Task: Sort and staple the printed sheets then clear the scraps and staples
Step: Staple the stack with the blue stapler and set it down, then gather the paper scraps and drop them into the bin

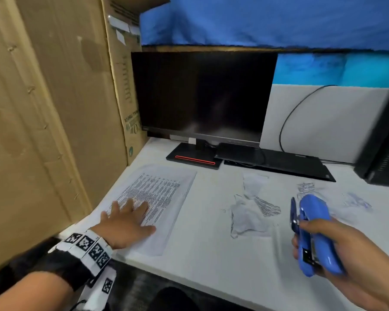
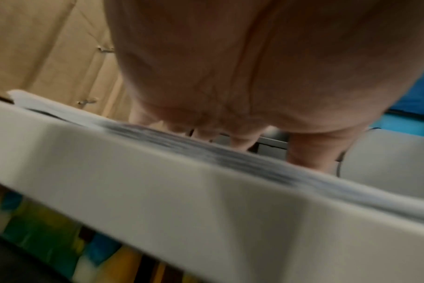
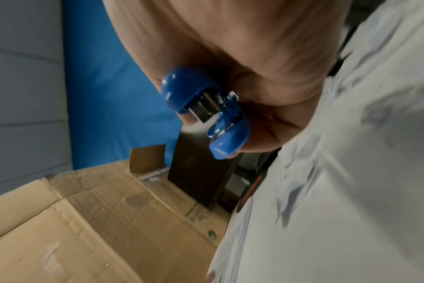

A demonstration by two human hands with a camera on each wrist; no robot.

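— Where were the printed sheets (image 1: 157, 198) at that moment?

— They lay flat on the white desk (image 1: 207, 254), at its left side, close to the cardboard boxes (image 1: 54, 108). The left hand (image 1: 127, 223) rested on the near part of them, palm down, with the fingers straight and spread. From the left wrist view, the fingertips (image 2: 242, 141) touched the printed page (image 2: 206, 151).

— And the other hand?

— The right hand (image 1: 346, 250) was above the desk at the right side. Its grip was closed around a blue stapler (image 1: 312, 234), and the front end of the stapler pointed away from the person. In the right wrist view the stapler (image 3: 206, 113) showed its metal part between the two blue halves.

— What about the scraps?

— Torn paper scraps (image 1: 252, 212) lay on the desk between the sheets and the stapler, and more small pieces (image 1: 305, 187) were behind the stapler. At the back stood a dark monitor (image 1: 202, 95), with a black keyboard (image 1: 279, 163) to its right.
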